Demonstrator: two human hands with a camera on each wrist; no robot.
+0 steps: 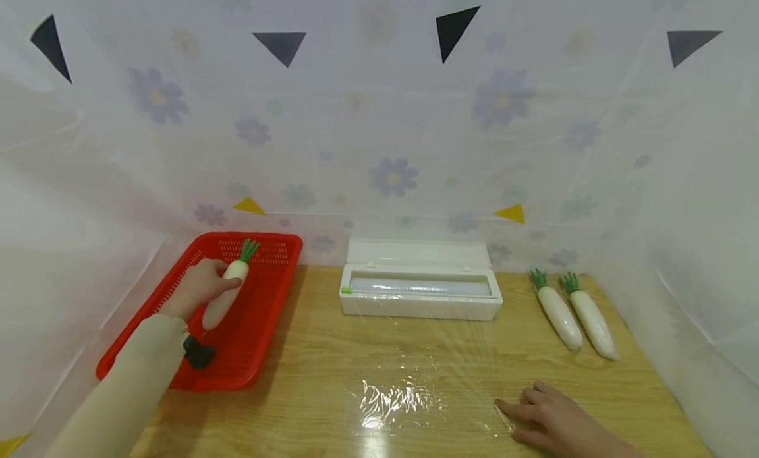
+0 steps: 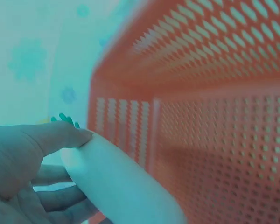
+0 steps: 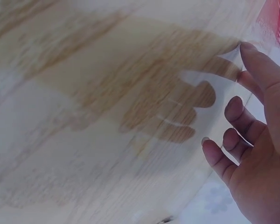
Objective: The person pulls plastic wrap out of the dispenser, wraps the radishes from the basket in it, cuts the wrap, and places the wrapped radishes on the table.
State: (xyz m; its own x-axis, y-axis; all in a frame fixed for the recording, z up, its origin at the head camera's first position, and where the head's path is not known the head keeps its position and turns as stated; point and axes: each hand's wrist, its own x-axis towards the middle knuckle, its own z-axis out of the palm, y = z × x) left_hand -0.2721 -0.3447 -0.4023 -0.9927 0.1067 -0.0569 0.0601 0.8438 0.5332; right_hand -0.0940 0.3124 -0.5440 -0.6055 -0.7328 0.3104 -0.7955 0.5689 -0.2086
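My left hand (image 1: 198, 288) grips a white radish (image 1: 221, 306) with green leaf stubs, thumb on one side and fingers on the other. It is held within the outline of the red plastic basket (image 1: 274, 306). In the left wrist view the radish (image 2: 126, 179) slants down from the thumb beside the basket's slotted wall (image 2: 123, 112). My right hand (image 1: 551, 418) is low at the right, over the wooden table. Its thumb and forefinger pinch a corner of clear cling film (image 1: 394, 402), which stretches from the white dispenser box (image 1: 421, 308); the other fingers (image 3: 240, 116) are loosely bent.
Two more white radishes (image 1: 560, 316) with green tops lie side by side at the table's right. The dispenser stands at the back with its lid (image 1: 418, 252) raised, a film roll (image 1: 421, 286) inside. Patterned plastic sheeting (image 1: 379, 128) encloses the table on three sides.
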